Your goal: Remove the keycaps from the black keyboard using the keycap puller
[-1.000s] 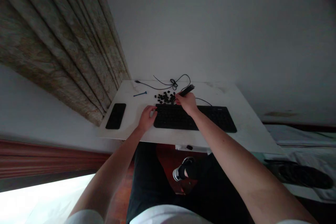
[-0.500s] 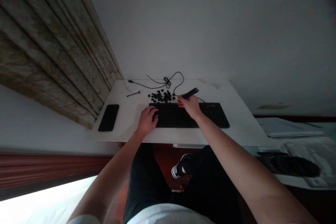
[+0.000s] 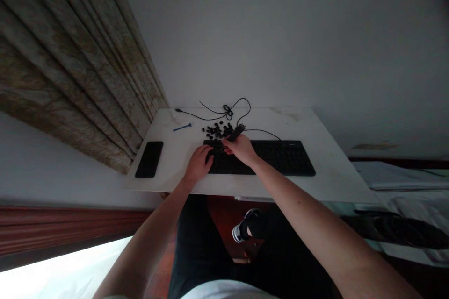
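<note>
In my right hand [image 3: 242,148] is a black keycap puller [image 3: 236,132] with brush bristles at its upper end and thin wire at its lower end. My fingers are closed round its handle, and the wire points down at the upper left keys. A black keyboard [image 3: 280,158] lies lengthwise along the front of the desk. My left hand [image 3: 199,163] holds its left end, with the thumb and fingertips laid over the edge. Whether a key sits in the wire is too small to tell. Loose black keycaps [image 3: 218,130] are heaped just behind the keyboard.
The white desk [image 3: 182,149] stands against the wall. On it are a black phone [image 3: 149,159] at the left, a small blue tool [image 3: 182,127] and a looped black cable [image 3: 228,112] at the back. A curtain [image 3: 105,56] hangs on the left.
My right hand has moved left and down from the heap's right side to the keyboard's upper left keys, carrying the puller. My left hand stays on the left end. The view has shifted slightly.
</note>
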